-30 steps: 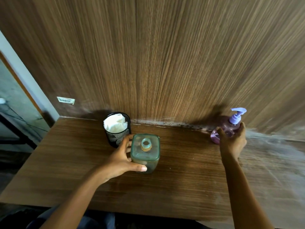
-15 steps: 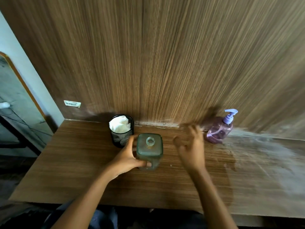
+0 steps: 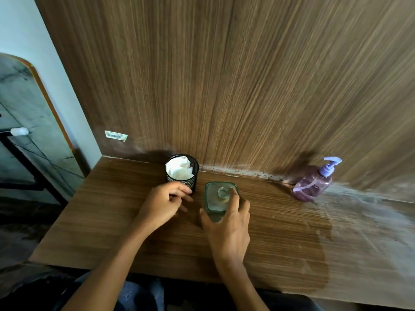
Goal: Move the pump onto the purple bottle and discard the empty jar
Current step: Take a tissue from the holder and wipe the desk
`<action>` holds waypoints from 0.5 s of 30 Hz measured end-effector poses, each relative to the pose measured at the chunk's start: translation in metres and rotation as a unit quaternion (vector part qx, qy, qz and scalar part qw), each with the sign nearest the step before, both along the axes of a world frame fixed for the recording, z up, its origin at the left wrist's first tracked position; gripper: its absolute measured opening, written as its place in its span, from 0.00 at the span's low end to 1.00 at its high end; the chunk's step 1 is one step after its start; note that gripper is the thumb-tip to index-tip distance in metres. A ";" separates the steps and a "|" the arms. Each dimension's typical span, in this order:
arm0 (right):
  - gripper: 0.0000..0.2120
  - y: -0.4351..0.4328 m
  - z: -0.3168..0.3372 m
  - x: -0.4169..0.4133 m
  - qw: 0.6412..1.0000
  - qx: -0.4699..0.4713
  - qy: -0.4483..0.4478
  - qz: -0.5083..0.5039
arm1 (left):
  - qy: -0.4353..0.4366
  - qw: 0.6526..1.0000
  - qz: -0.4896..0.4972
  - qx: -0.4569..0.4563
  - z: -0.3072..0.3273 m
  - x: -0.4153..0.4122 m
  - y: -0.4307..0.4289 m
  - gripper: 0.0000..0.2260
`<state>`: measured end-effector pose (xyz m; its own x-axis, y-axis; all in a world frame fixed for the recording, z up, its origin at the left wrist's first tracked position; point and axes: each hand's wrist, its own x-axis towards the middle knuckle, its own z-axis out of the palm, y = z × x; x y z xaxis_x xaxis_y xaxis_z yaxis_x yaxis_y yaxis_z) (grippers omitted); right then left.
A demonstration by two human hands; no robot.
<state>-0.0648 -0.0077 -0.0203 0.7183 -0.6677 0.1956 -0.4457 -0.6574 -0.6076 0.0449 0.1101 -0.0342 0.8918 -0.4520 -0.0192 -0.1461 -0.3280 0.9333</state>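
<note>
Two hands point(image 3: 226, 223) around jar point(image 3: 219, 196).

Dim, warm indoor light. Mesh cup point(image 3: 182, 171) and purple bottle point(image 3: 312, 185) throw soft dark shadows on the wall panel point(image 3: 224, 86) behind them. Left hand point(image 3: 165, 202) slightly motion-blurred. Wide-angle bending at edges; pale washed-out glare right of bottle.

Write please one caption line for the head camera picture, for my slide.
Right hand grips the empty green jar on the wooden table; left hand is beside it, purple pump bottle by the wall.
</note>
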 end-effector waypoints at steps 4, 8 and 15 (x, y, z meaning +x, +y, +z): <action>0.36 -0.020 0.012 -0.002 0.999 -0.024 -0.041 -0.002 | -0.090 0.984 0.136 -0.067 0.010 0.004 -0.002 0.21; 0.35 -0.077 0.028 -0.014 0.994 -0.017 -0.100 -0.034 | -0.140 0.970 0.178 -0.090 0.013 0.006 -0.008 0.19; 0.35 -0.176 0.021 -0.056 0.971 0.020 -0.157 -0.180 | -0.211 0.952 0.205 -0.082 0.007 0.008 -0.026 0.16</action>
<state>-0.1207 -0.1838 0.0004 0.3456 -0.8761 0.3362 -0.4316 -0.4665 -0.7721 0.0530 0.0842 -0.0276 0.9065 -0.0309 0.4211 -0.4111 -0.2921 0.8635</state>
